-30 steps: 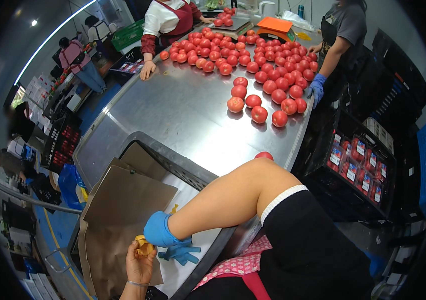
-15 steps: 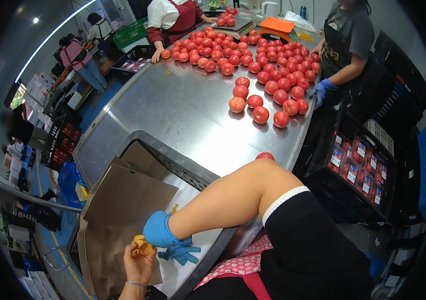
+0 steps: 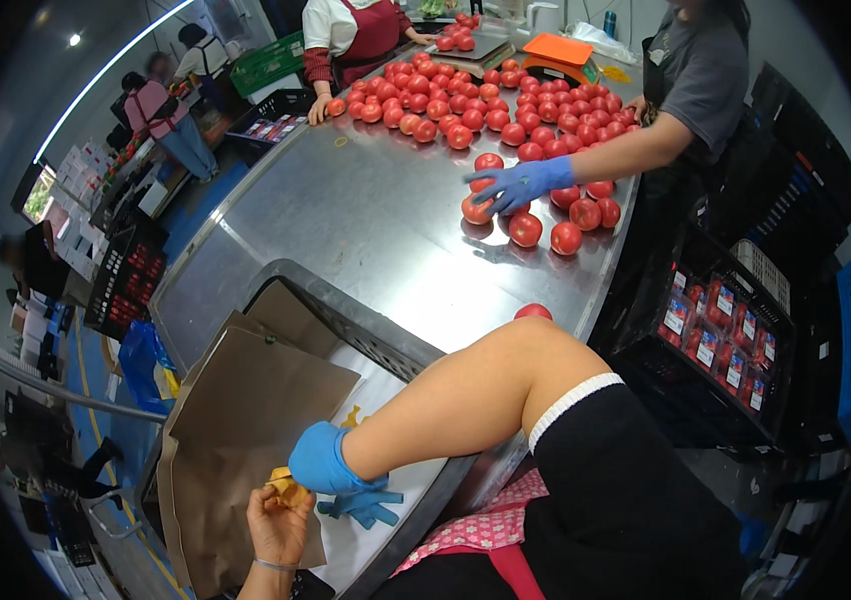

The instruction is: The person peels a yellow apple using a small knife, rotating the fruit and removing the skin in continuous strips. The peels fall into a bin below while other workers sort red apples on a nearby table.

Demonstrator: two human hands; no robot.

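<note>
My bare left hand (image 3: 279,530) pinches a crumpled yellow-orange piece (image 3: 288,489), soft and thin, its kind unclear. Right up against that piece is my right hand (image 3: 326,458) in a blue glove. Its fingers are turned down and hidden, so their grip does not show. Both hands are inside a dark crate (image 3: 386,345) with brown paper (image 3: 246,400) folded up along one side. A limp blue glove (image 3: 366,506) lies on the white bottom beside my right hand. Another small yellow piece (image 3: 351,416) shows behind my right wrist.
Many red tomatoes (image 3: 436,105) cover the far part of the metal table (image 3: 316,215); one tomato (image 3: 533,311) sits near my right elbow. A co-worker's blue-gloved hand (image 3: 524,186) reaches over the tomatoes. At right, a black crate (image 3: 636,350) holds packed tomatoes. An orange-topped scale (image 3: 558,50) stands behind.
The co-worker on the right has stretched a gloved hand from the table edge out over the nearer tomatoes. My hands and the yellow piece stay almost in place; the view shifts slightly.
</note>
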